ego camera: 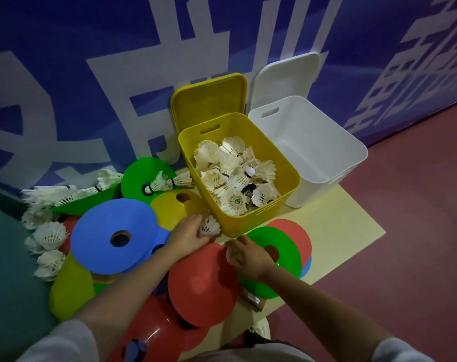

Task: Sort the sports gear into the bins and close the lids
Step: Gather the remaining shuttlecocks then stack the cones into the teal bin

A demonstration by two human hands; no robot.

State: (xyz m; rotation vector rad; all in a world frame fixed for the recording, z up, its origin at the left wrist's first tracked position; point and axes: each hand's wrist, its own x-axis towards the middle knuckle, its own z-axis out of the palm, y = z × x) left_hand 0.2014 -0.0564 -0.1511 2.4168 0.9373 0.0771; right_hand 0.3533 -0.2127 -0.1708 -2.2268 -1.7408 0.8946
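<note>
A yellow bin [290, 176] stands open against the wall, holding several white shuttlecocks [235, 173]. To its right is a white bin [326, 142] with nothing visible inside. Just in front of the yellow bin, my left hand [189, 235] grips a shuttlecock [209, 227]. My right hand [251, 257] holds another shuttlecock [232, 254] over a red disc cone [201, 283]. More shuttlecocks [49, 236] lie at the left among flat disc cones: blue [112, 236], green [271, 257], yellow [170, 205].
The yellow lid [209, 97] and the white lid [287, 74] lean upright on the blue wall behind their bins. A pale yellow mat [339, 231] lies under the bins on a maroon floor [405, 231]. A green disc cone [141, 176] carries shuttlecocks at the back left.
</note>
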